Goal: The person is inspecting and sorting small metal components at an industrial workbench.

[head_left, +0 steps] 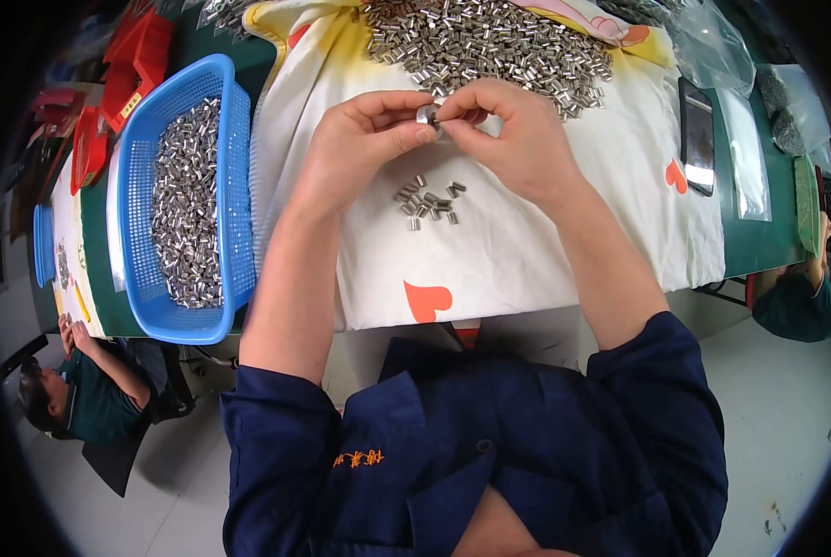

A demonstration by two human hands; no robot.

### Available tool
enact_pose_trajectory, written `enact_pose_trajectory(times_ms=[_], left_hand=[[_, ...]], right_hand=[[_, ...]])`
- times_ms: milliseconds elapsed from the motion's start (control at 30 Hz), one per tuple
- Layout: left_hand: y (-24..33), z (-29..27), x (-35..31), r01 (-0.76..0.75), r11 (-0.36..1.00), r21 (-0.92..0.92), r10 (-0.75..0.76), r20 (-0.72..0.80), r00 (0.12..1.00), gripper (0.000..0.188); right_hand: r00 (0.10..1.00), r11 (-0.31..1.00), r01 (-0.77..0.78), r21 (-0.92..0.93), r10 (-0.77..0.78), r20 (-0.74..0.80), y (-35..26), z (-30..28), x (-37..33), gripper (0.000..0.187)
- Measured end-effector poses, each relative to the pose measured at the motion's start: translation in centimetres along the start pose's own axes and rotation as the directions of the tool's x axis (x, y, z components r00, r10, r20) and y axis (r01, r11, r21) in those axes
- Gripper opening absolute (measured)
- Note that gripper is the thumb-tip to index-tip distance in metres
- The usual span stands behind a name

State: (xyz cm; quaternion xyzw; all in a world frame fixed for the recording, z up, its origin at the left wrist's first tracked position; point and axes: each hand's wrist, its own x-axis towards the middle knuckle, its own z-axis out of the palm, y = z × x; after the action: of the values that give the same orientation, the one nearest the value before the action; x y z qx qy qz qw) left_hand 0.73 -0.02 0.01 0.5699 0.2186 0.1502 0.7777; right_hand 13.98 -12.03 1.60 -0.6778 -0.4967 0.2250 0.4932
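Our two hands were close together above the white cloth [527, 269], just before the heap of metal cylinders [517, 56]. Between them was a small round metal piece [427, 113], clamped by the thumb and fingers of our left hand [360, 139]. Our right hand [513, 130] had its fingertips against the piece's right side; we could not tell whether they gripped it too. Nearer us lay a small cluster of cylinders [426, 200]. To our left, a blue basket [239, 176] of similar cylinders stood on the green tabletop [757, 243].
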Motion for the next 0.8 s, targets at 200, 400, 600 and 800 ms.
enact_pose_trajectory(times_ms=[200,400,600,800], left_hand=[[-0.02,-0.03,-0.09,0.013,0.999,0.043,-0.012,-0.012,1.0,0.03],[0.3,0.15,-0.38,0.029,0.992,0.125,-0.027,-0.023,0.999,0.03],[0.25,-0.05,-0.37,0.01,0.998,0.063,-0.009,-0.011,1.0,0.03],[0.3,0.59,-0.42,0.024,0.981,0.193,-0.014,-0.052,0.999,0.03]], right_hand=[[0.949,0.914,0.267,-0.306,-0.304,-0.079,0.22,0.56,-0.14,0.006],[0.973,0.954,0.202,-0.222,-0.222,-0.067,0.34,0.7,-0.24,0.006],[0.978,0.967,0.174,-0.186,-0.193,-0.085,-0.16,0.67,-0.34,0.006],[0.932,0.882,0.308,-0.356,-0.355,-0.073,0.18,0.87,-0.33,0.003]])
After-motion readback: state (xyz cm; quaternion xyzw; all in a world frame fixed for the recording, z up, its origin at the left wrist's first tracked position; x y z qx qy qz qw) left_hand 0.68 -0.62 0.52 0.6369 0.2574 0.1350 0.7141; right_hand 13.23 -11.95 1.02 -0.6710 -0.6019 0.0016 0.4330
